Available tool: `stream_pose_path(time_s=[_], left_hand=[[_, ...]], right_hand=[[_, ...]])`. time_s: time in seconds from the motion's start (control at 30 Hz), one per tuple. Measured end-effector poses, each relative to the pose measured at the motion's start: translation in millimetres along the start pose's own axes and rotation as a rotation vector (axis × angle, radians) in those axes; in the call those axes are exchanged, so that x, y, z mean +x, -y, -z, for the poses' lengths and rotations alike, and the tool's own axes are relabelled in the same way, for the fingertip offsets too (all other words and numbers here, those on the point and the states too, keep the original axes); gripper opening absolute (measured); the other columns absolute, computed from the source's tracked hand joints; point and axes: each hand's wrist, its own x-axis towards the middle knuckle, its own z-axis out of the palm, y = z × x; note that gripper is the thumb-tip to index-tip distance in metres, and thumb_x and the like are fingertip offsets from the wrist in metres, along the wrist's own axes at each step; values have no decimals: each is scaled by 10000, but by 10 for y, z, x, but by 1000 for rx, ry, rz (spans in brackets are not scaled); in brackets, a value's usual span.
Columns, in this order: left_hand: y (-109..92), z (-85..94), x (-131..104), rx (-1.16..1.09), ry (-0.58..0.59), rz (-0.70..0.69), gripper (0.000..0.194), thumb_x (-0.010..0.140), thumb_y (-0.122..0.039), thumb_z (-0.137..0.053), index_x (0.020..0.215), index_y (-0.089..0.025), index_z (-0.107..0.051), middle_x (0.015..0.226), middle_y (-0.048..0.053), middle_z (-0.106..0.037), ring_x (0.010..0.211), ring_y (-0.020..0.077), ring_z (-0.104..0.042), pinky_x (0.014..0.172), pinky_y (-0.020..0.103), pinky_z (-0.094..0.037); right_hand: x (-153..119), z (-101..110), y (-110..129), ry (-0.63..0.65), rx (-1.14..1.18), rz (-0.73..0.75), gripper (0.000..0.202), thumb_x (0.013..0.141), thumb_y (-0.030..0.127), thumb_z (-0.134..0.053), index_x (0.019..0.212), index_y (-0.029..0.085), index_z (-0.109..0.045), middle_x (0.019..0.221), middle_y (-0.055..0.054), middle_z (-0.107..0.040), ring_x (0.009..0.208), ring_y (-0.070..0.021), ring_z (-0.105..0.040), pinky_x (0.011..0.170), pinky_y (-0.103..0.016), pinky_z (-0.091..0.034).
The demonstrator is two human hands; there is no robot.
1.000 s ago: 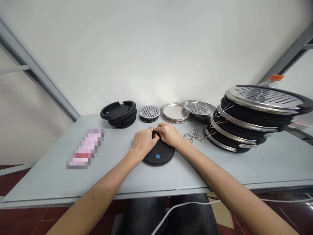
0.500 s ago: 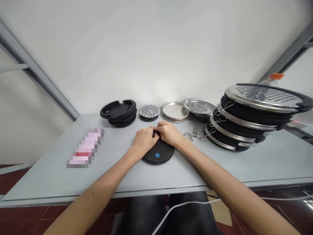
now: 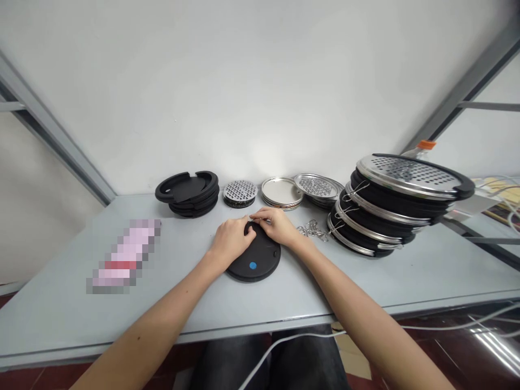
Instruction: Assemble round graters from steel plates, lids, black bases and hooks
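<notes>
A flat black round disc [image 3: 262, 252] with a blue dot lies on the table in front of me. My left hand [image 3: 231, 238] is closed on its far left edge, the thumb bent over the top. At the far rim my right hand [image 3: 277, 225] pinches with thumb and fingers. Something small and pale shows between the two sets of fingertips, too small to name. Right of my right hand lies a loose heap of bent wire clips [image 3: 313, 230].
Along the wall stand stacked black rings [image 3: 189, 197], small round grater plates [image 3: 239, 192], shallow metal discs [image 3: 281, 192] and larger grater plates [image 3: 319, 187]. A tall leaning stack of black-rimmed graters [image 3: 385, 211] is at right, an orange-capped bottle [image 3: 424, 147] behind it. A blurred pink item [image 3: 130, 252] lies left.
The view has shifted slightly, so everything sits a little lower and further left. My fingertips have parted slightly at the disc's far rim, and more of its top shows.
</notes>
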Motion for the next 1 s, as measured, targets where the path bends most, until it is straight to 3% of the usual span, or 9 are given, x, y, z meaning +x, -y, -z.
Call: stream_pose_path(time_s=[0.3, 0.37, 0.43, 0.53, 0.63, 0.77, 1.0], left_hand=[[166, -23, 45, -352, -160, -5, 350, 871, -318, -523, 1171, -156, -602, 1160, 107, -666, 1066, 260, -624, 920, 380, -486], [230, 41, 29, -402, -202, -73, 351, 878, -331, -523, 1171, -152, -596, 1181, 102, -653, 1091, 244, -608, 941, 378, -479], [313, 113, -21, -401, -209, -229, 382, 875, -355, -533, 1203, -163, -574, 1219, 100, -625, 1140, 242, -572, 989, 400, -445], [440, 189, -126, -371, -86, -556, 558, 805, -415, -622, 1299, -181, -507, 1349, 117, -523, 1266, 274, -459, 1071, 444, -356], [501, 221, -202, -306, 58, -703, 836, 655, -589, -722, 1357, -212, -467, 1444, 137, -415, 1351, 352, -327, 1095, 521, -283], [471, 242, -237, -265, 196, -709, 972, 561, -659, -749, 1382, -236, -448, 1477, 139, -361, 1377, 371, -271, 1116, 546, -219], [452, 258, -273, -322, 241, -664, 1012, 528, -624, -787, 1396, -246, -427, 1472, 135, -366, 1366, 363, -304, 1125, 545, -202]], right_hand=[[19, 9, 53, -58, 63, -119, 229, 832, 145, -539, 976, 171, -715, 940, -76, -721, 833, -180, -655, 731, -289, -504], [20, 0, 51, -69, 78, -151, 222, 831, 148, -540, 968, 159, -715, 956, -84, -724, 853, -184, -659, 741, -292, -506], [25, -12, 44, -80, 93, -170, 221, 829, 148, -542, 968, 151, -714, 971, -90, -725, 862, -185, -662, 755, -296, -509], [35, -29, 30, -95, 110, -194, 218, 822, 155, -551, 966, 147, -714, 970, -93, -728, 849, -185, -666, 766, -304, -511], [41, -30, 22, -126, 130, -226, 213, 816, 176, -564, 964, 157, -716, 943, -81, -736, 794, -178, -667, 754, -310, -512], [41, -10, 18, -133, 183, -261, 205, 823, 220, -563, 937, 162, -723, 905, -75, -743, 777, -188, -671, 749, -321, -509], [35, -21, 25, -127, 130, -276, 222, 815, 208, -539, 918, 158, -729, 874, -72, -745, 767, -198, -670, 717, -316, -502]])
